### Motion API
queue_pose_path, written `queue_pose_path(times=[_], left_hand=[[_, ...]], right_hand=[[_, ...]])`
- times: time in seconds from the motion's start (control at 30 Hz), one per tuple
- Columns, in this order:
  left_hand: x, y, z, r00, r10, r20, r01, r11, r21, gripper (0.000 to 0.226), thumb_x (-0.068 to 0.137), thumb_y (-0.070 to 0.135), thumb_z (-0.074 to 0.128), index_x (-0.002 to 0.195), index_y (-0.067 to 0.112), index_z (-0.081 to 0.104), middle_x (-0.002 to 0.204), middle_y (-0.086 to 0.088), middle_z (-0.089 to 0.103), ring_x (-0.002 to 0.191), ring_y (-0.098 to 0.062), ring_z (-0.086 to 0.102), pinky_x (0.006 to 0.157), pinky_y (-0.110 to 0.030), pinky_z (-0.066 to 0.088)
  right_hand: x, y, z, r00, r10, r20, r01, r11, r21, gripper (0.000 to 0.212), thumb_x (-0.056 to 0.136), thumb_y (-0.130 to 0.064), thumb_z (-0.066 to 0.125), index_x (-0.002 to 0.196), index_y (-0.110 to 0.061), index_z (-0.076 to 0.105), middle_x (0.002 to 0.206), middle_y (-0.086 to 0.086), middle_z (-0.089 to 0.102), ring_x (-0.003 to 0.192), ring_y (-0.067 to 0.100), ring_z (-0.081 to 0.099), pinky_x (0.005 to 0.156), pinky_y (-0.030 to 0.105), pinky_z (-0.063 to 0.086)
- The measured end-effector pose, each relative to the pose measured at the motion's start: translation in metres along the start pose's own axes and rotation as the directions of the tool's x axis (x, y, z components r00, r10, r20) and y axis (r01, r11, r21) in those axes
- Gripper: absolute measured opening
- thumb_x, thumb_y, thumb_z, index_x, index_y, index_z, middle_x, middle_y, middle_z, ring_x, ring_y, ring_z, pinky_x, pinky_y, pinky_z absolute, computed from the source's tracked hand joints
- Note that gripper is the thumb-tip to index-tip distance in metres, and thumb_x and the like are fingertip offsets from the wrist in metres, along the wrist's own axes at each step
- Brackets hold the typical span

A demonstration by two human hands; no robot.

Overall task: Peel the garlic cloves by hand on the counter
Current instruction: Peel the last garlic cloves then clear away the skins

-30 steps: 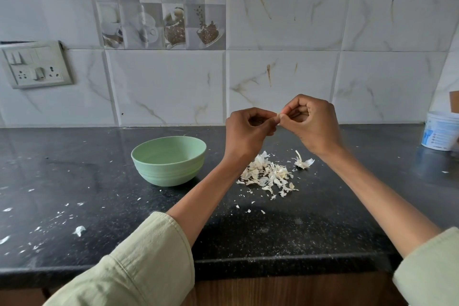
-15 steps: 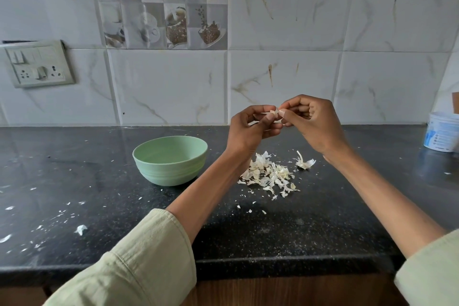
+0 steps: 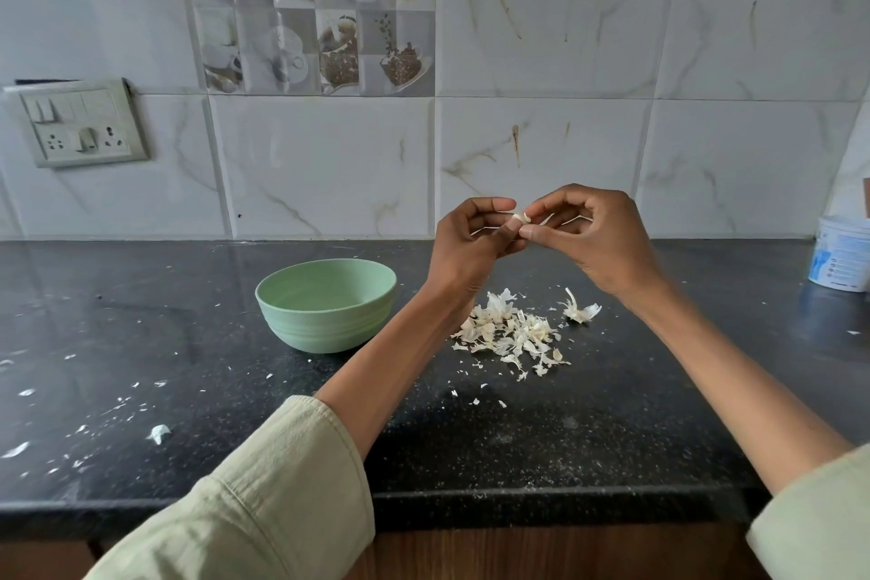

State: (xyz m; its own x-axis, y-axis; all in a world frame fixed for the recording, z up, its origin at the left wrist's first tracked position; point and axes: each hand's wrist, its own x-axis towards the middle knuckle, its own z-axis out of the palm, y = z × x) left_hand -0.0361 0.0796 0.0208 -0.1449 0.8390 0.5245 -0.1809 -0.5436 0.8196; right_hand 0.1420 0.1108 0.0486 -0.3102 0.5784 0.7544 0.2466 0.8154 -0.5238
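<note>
Green bowl (image 3: 326,302) upright on black tabletop (image 3: 141,344), left of and below the grips. White tub (image 3: 842,252) far right, at the wall. Switch-and-socket plate (image 3: 77,127) on tiled wall (image 3: 541,146), upper left. Coffee-print tile (image 3: 310,5) above.

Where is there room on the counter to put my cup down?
Best spot: the bare black counter right of the peel pile, before the white tub. Also behind the green bowl, toward the wall. The pile is crowded, and flakes dot the left front.
</note>
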Motion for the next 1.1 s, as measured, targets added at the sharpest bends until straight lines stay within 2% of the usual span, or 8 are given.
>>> queue_pose_path(times=[0.13,0.27,0.37,0.5,0.6,0.83,1.1], left_hand=[[0.0002,0.0001,-0.0013,0.999,0.052,-0.012,-0.051,0.997,0.064,0.025,0.094,0.001,0.076,0.119,-0.002,0.07,0.105,-0.024,0.075,0.094,-0.024,0.075,0.085,-0.03,0.063],[0.0,0.0016,-0.0018,0.998,0.06,-0.016,-0.058,0.992,0.113,0.022,0.092,0.005,0.079,0.112,-0.005,0.076,0.101,-0.02,0.079,0.095,-0.025,0.077,0.083,-0.028,0.062],[0.0002,0.0019,-0.0022,0.997,0.076,-0.018,-0.072,0.986,0.149,0.02,0.092,0.007,0.081,0.109,-0.003,0.078,0.098,-0.017,0.08,0.092,-0.023,0.077,0.084,-0.031,0.063],[0.0006,0.0017,-0.001,0.995,0.098,-0.026,-0.091,0.977,0.194,0.018,0.094,0.01,0.08,0.109,0.001,0.078,0.098,-0.012,0.081,0.094,-0.025,0.077,0.084,-0.035,0.065],[-0.0002,0.0017,0.0007,0.994,0.103,-0.023,-0.097,0.975,0.199,0.017,0.096,0.009,0.077,0.111,0.0,0.076,0.101,-0.013,0.08,0.097,-0.028,0.077,0.08,-0.032,0.064],[-0.0005,0.0026,0.0026,0.989,0.146,-0.008,-0.139,0.952,0.273,0.014,0.098,0.011,0.075,0.109,0.003,0.073,0.097,-0.012,0.079,0.088,-0.024,0.078,0.071,-0.033,0.065],[-0.0027,0.0042,0.002,0.987,0.159,-0.004,-0.151,0.942,0.299,0.015,0.096,0.009,0.077,0.109,0.002,0.074,0.093,-0.012,0.079,0.082,-0.023,0.079,0.067,-0.031,0.063]], right_hand=[[-0.0003,0.0024,0.001,0.998,-0.039,-0.043,0.037,0.998,-0.045,0.014,0.086,-0.025,0.088,0.096,-0.019,0.08,0.084,-0.007,0.077,0.079,0.012,0.074,0.077,0.027,0.062],[0.0001,0.0037,-0.0008,0.997,-0.053,-0.058,0.051,0.998,-0.025,0.015,0.084,-0.021,0.09,0.094,-0.014,0.081,0.085,-0.005,0.079,0.08,0.012,0.077,0.078,0.024,0.061],[-0.0003,0.0042,-0.001,0.996,-0.053,-0.066,0.051,0.998,-0.032,0.014,0.082,-0.019,0.091,0.092,-0.013,0.082,0.084,-0.006,0.08,0.079,0.009,0.077,0.076,0.021,0.06],[-0.0002,0.0037,-0.0011,0.997,-0.038,-0.07,0.037,0.999,-0.017,0.012,0.084,-0.021,0.09,0.092,-0.015,0.083,0.086,-0.008,0.081,0.08,0.01,0.078,0.077,0.024,0.061],[0.0006,0.0034,-0.0001,0.997,-0.032,-0.072,0.031,0.999,-0.014,0.012,0.085,-0.022,0.089,0.091,-0.015,0.082,0.082,-0.006,0.08,0.077,0.011,0.076,0.075,0.022,0.06],[0.0008,0.0043,0.0023,0.997,0.003,-0.074,-0.004,1.0,-0.007,0.009,0.086,-0.02,0.089,0.089,-0.016,0.08,0.08,-0.004,0.079,0.075,0.015,0.076,0.074,0.025,0.061],[0.0007,0.0035,0.0018,0.999,0.0,-0.036,-0.002,0.999,-0.032,0.01,0.089,-0.022,0.086,0.089,-0.017,0.078,0.08,-0.003,0.076,0.075,0.014,0.073,0.07,0.021,0.057]])
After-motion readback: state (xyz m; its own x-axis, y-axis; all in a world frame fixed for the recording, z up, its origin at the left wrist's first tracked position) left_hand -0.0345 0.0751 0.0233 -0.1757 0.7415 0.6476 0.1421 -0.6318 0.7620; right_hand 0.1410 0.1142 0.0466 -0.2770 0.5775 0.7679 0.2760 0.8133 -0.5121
